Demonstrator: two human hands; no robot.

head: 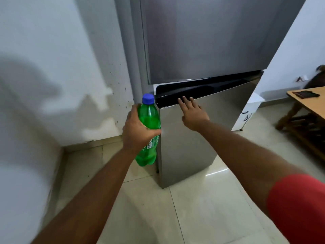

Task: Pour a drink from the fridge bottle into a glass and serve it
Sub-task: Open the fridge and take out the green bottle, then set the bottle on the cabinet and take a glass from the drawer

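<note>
A green plastic bottle [149, 117] with a blue cap is upright in my left hand [136, 131], which grips it around the middle, just left of the fridge. The silver fridge [202, 41] stands in front of me. Its lower door [190, 138] is slightly ajar, swung a little toward me, with the black handle strip [202, 88] along its top. My right hand [192, 113] lies flat on the lower door just below that strip, fingers spread and holding nothing. No glass is in view.
A white wall [52, 59] runs along the left down to pale floor tiles [202, 208]. A wooden table [309, 101] with a dark flat object on it stands at the right edge. A white cabinet [248, 111] sits behind the fridge door.
</note>
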